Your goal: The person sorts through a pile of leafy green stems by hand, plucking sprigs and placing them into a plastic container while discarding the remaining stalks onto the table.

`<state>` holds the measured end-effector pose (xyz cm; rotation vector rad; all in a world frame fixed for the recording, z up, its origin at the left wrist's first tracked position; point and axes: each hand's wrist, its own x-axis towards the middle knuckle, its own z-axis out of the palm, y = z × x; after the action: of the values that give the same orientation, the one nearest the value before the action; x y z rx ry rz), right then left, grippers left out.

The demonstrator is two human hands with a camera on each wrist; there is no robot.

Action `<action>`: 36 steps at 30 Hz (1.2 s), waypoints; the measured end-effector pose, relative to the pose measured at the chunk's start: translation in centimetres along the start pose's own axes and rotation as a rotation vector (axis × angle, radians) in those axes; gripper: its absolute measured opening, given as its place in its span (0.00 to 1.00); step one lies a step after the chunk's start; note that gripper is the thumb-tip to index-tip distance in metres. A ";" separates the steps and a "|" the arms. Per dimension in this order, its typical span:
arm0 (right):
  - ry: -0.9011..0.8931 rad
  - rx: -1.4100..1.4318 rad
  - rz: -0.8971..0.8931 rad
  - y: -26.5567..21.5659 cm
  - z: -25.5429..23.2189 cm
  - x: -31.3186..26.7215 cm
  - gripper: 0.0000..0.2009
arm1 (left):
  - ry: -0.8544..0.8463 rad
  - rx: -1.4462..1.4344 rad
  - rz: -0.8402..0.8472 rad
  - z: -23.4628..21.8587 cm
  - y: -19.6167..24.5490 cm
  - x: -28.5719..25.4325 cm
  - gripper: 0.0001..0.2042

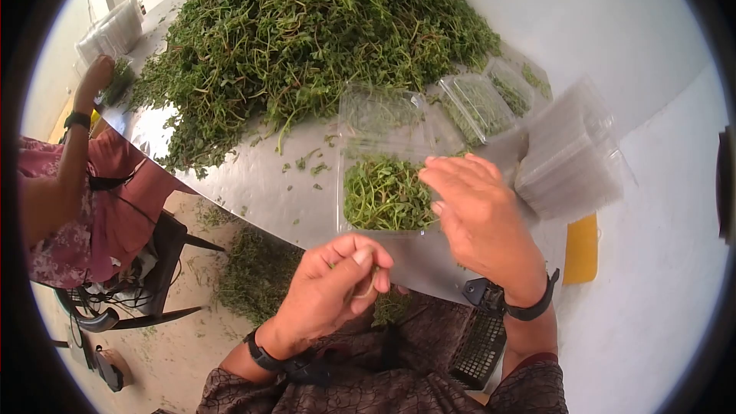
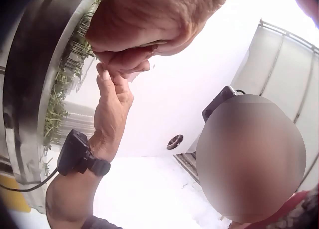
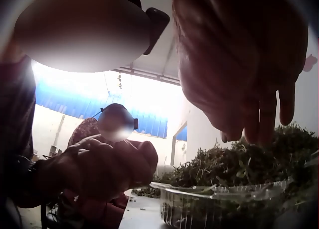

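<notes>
Silver tabletop lies under the open tub, which serves here as the landmark. Beyond the tub, and spreading well to its left, rises the green heap of leafy stems. To the tub's right leans the stack of clear containers; beyond the tub on that same side, nearer the heap, sit the filled clear packs. The tub itself lies ahead of both hands, its base towards the wearer and its clear lid folded back towards the heap, so base and lid together make a long axis that runs away from the body. Loose greens fill much of the base.

The right hand is the nearer of the two: it comes in from the tub's right side, fingers extended, tips at or over the right edge of those greens; whether they touch cannot be told. It shows nothing in its hold. The left hand is on the near side of the tub, just short of the front rim and towards its left corner, fingers curled and thumb pressed in, pinching a thin stem. Smallest are the leafy scraps, scattered left of the tub
</notes>
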<state>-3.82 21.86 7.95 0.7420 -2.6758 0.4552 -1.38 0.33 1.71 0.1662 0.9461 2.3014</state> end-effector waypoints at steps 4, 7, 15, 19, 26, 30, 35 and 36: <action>0.147 0.045 0.035 -2.4 -2.1 -1.3 0.20 | -0.007 -0.182 0.086 0.0 0.8 0.0 0.12; 0.199 0.157 -0.034 -4.4 -2.2 -3.2 0.21 | -0.020 -0.414 0.102 -0.3 0.6 0.2 0.12; 0.204 0.126 -0.149 -8.5 0.9 -5.6 0.16 | -0.008 -0.619 0.132 0.8 -1.7 0.2 0.15; 0.179 0.130 -0.140 -9.1 1.3 -6.1 0.15 | -0.107 -0.594 0.141 1.6 -2.3 -0.1 0.15; 0.088 0.031 -0.249 -9.0 2.0 -6.7 0.20 | 0.002 -0.492 0.022 2.1 -2.8 -0.7 0.18; 0.039 0.085 -0.161 -9.3 2.4 -6.8 0.20 | -0.007 -0.396 -0.019 1.8 -3.4 -0.7 0.22; -0.037 0.158 -0.157 -8.8 1.9 -6.6 0.17 | -0.080 -0.375 -0.030 1.6 -3.3 -0.8 0.25; -0.048 0.168 -0.174 -8.7 1.8 -6.5 0.16 | -0.085 -0.374 -0.028 1.7 -3.2 -0.7 0.25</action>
<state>5.82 16.91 5.68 1.0359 -2.6100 0.6286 1.45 2.64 0.89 0.0907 0.4601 2.3774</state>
